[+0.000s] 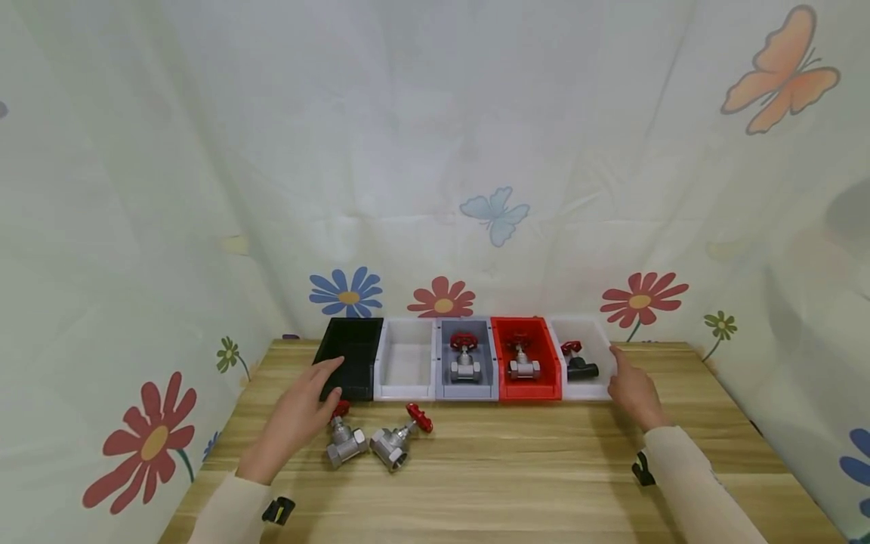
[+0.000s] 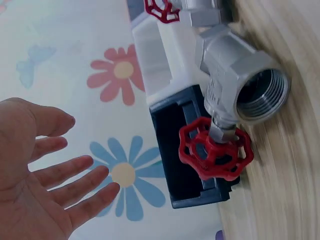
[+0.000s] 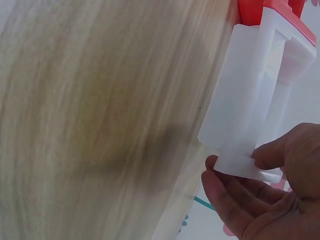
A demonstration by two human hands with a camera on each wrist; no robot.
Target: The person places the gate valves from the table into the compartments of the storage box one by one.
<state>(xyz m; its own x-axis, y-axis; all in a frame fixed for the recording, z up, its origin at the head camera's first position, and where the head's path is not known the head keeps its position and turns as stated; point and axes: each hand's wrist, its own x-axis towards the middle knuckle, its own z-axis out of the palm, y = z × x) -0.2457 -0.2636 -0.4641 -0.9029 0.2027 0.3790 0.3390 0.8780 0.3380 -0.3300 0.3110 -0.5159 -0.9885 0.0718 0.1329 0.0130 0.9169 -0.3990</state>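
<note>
My left hand (image 1: 292, 412) hovers with spread, relaxed fingers at the front of the black bin (image 1: 356, 389). Beside and below it, two metal gate valves with red handwheels lie on the table: the left valve (image 1: 345, 446) is partly hidden behind the hand, the right valve (image 1: 390, 447) tilts its wheel to the right. In the left wrist view the palm (image 2: 30, 195) holds nothing. My right hand (image 1: 635, 389) pinches the side wall of the rightmost white bin (image 3: 235, 115), thumb (image 3: 272, 152) inside and fingers outside. A black valve (image 1: 582, 369) with a red handwheel lies in that bin.
Between the black and rightmost bins, side by side, stand another white bin (image 1: 408, 391), a grey bin (image 1: 467, 391) and a red bin (image 1: 530, 391). The grey and red bins each hold a metal valve. A flowered curtain (image 1: 435, 151) hangs behind the wooden table (image 1: 516, 476).
</note>
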